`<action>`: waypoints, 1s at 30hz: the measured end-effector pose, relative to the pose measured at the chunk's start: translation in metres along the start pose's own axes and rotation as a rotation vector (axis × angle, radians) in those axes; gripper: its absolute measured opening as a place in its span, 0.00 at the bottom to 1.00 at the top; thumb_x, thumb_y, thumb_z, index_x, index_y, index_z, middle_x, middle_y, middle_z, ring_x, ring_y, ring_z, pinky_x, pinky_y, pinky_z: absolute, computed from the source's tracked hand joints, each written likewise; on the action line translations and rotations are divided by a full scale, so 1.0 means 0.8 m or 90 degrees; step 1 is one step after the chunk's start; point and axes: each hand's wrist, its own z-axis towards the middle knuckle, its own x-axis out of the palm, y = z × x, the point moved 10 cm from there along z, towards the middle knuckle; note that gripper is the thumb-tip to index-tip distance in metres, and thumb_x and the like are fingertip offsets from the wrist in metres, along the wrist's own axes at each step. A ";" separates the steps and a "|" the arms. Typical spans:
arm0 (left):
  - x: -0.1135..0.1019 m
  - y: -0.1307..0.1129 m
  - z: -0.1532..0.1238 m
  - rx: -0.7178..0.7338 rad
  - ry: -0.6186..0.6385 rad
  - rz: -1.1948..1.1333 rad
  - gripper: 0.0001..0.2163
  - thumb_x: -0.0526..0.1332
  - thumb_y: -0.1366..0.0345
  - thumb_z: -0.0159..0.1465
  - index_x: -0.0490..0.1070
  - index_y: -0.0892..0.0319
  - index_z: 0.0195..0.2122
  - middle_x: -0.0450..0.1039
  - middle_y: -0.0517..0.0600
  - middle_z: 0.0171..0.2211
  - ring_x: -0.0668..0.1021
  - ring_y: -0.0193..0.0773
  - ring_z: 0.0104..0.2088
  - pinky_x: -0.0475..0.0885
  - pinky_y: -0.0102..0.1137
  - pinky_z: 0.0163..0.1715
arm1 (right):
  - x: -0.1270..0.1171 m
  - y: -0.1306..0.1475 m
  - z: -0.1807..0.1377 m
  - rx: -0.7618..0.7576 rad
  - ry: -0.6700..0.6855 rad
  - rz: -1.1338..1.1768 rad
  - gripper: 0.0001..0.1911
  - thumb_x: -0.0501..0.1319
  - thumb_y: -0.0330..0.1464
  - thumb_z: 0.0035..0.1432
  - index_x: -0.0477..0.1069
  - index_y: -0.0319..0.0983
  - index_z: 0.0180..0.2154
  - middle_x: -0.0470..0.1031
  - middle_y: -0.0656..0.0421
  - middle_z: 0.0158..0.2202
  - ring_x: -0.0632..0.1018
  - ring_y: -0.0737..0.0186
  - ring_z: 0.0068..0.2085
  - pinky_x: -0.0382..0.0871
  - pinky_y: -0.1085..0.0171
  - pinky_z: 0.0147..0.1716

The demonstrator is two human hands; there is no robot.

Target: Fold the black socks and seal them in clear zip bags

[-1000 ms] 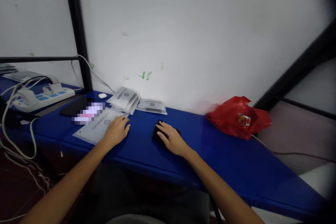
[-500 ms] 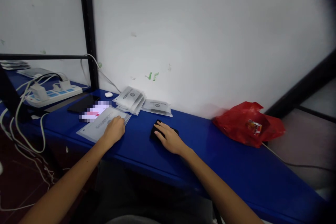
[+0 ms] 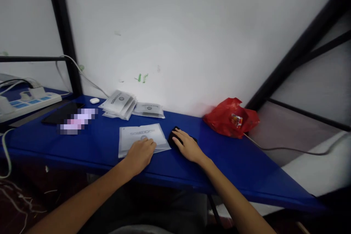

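My left hand (image 3: 140,154) lies flat, fingers out, on the near edge of a white printed pouch (image 3: 141,137) on the blue table (image 3: 236,161). Just right of it my right hand (image 3: 187,146) rests over a small black object (image 3: 174,136), fingers spread loosely on top of it. The pouch and the black object almost touch. Most of the black object is hidden under my fingers.
A stack of similar white pouches (image 3: 119,103) and one more (image 3: 148,109) lie by the wall. A red plastic bag (image 3: 230,117) sits at the right, a dark phone (image 3: 61,113), a white earbud case (image 3: 94,100) and a power strip (image 3: 29,101) at the left.
My left hand has slid the white pouch to the right, from beside the phone to just left of the black object. My right hand stays on the black object.
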 end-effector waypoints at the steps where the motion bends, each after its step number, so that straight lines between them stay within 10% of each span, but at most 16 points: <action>1: -0.005 -0.011 0.008 0.019 -0.022 0.014 0.09 0.49 0.76 0.62 0.67 0.61 0.35 0.70 0.52 0.34 0.73 0.43 0.39 0.67 0.33 0.33 | -0.006 -0.013 -0.007 0.019 -0.008 -0.007 0.24 0.47 0.41 0.63 0.65 0.37 0.55 0.62 0.50 0.59 0.63 0.53 0.60 0.56 0.52 0.59; 5: -0.028 -0.033 0.034 0.051 -0.108 0.061 0.12 0.47 0.81 0.60 0.66 0.61 0.33 0.68 0.52 0.32 0.71 0.41 0.36 0.66 0.34 0.33 | -0.044 -0.039 -0.033 0.078 -0.107 -0.037 0.21 0.50 0.40 0.61 0.69 0.37 0.50 0.65 0.47 0.57 0.65 0.50 0.58 0.57 0.48 0.57; 10: -0.044 -0.040 0.050 0.105 -0.178 0.056 0.11 0.48 0.80 0.60 0.65 0.60 0.32 0.67 0.52 0.33 0.70 0.41 0.36 0.67 0.34 0.33 | -0.088 0.016 -0.044 -0.018 -0.249 0.002 0.17 0.55 0.39 0.58 0.70 0.40 0.46 0.65 0.49 0.57 0.67 0.49 0.57 0.59 0.46 0.55; 17: -0.050 -0.041 0.056 0.157 -0.246 0.000 0.08 0.50 0.77 0.62 0.65 0.60 0.35 0.67 0.49 0.32 0.69 0.39 0.35 0.67 0.33 0.36 | -0.070 0.064 -0.015 -0.081 -0.187 -0.028 0.10 0.58 0.33 0.55 0.72 0.40 0.40 0.68 0.51 0.55 0.67 0.50 0.56 0.57 0.46 0.56; 30: -0.037 0.049 0.030 0.003 -0.125 0.075 0.06 0.53 0.72 0.62 0.68 0.59 0.34 0.71 0.50 0.32 0.73 0.38 0.35 0.64 0.30 0.30 | -0.054 0.016 -0.007 -0.023 -0.173 -0.039 0.10 0.55 0.28 0.55 0.74 0.39 0.38 0.70 0.50 0.52 0.70 0.50 0.53 0.61 0.47 0.53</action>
